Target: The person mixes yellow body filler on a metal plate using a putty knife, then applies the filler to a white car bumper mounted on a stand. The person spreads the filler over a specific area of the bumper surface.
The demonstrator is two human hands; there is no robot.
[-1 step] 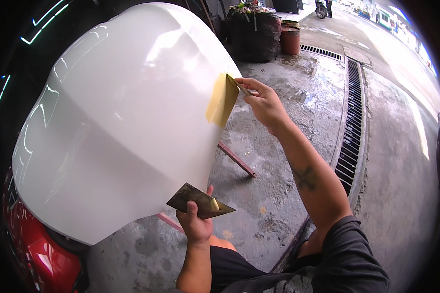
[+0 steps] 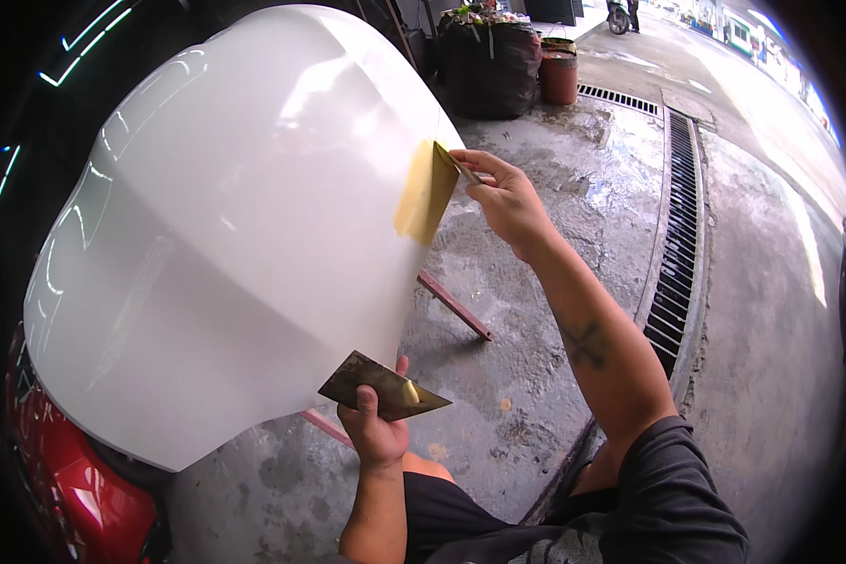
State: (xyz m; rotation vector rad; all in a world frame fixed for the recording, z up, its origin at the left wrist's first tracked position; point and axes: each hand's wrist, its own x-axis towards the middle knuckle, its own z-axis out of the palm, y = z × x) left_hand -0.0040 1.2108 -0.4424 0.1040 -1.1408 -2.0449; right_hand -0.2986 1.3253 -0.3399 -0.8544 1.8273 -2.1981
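A large white car hood (image 2: 244, 216) stands before me, with a patch of yellow body filler (image 2: 415, 193) along its right edge. My right hand (image 2: 508, 202) pinches a thin putty spreader (image 2: 440, 169) by its upper end. The blade lies tilted against the filler, covering part of it. Nearer to me, my left hand (image 2: 379, 434) grips a flat metal mixing plate (image 2: 357, 378), thumb on top. A small dab of pale yellow filler (image 2: 410, 393) sits on the plate. The plate is close to the hood's lower edge; I cannot tell whether they touch.
Reddish metal stand legs (image 2: 456, 306) show beneath the hood. A red car part (image 2: 99, 503) is at the lower left. Behind stand a stuffed black trash bag (image 2: 489, 70) and a red bucket (image 2: 558, 77). A drain grate (image 2: 679, 226) runs along the floor at right.
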